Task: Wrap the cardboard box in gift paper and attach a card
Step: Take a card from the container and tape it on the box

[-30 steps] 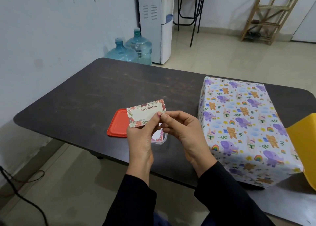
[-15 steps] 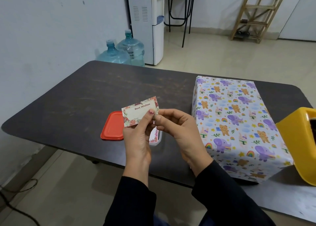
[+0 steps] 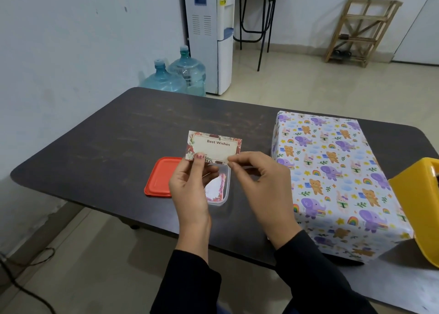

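The cardboard box (image 3: 332, 171), already covered in gift paper printed with elephants, bears and rainbows, is lying on the table (image 3: 107, 147) just to the right of the right hand (image 3: 259, 185), not touching it. Both hands are holding a small card (image 3: 215, 147) reading "Best Wishes" upright above the table, with the print facing the person. The left hand (image 3: 190, 190) is pinching the card's lower left corner with the thumb on the front. The right hand is pinching the lower right edge between thumb and forefinger.

A clear plastic container (image 3: 221, 187) holding more cards is sitting under the hands, and its red lid (image 3: 159, 178) is lying just left of the left hand. A yellow object (image 3: 418, 206) is showing beyond the box, partly out of view.

The card is not yet on the box, and no tape or glue is showing on it. Two risks are looking likely. The thin card is being held only at its lower edge, so it may bend, crease or slip down into the container. Pressed onto the glossy paper at a slant, it may sit crooked, and lifting it again may tear the wrapping.
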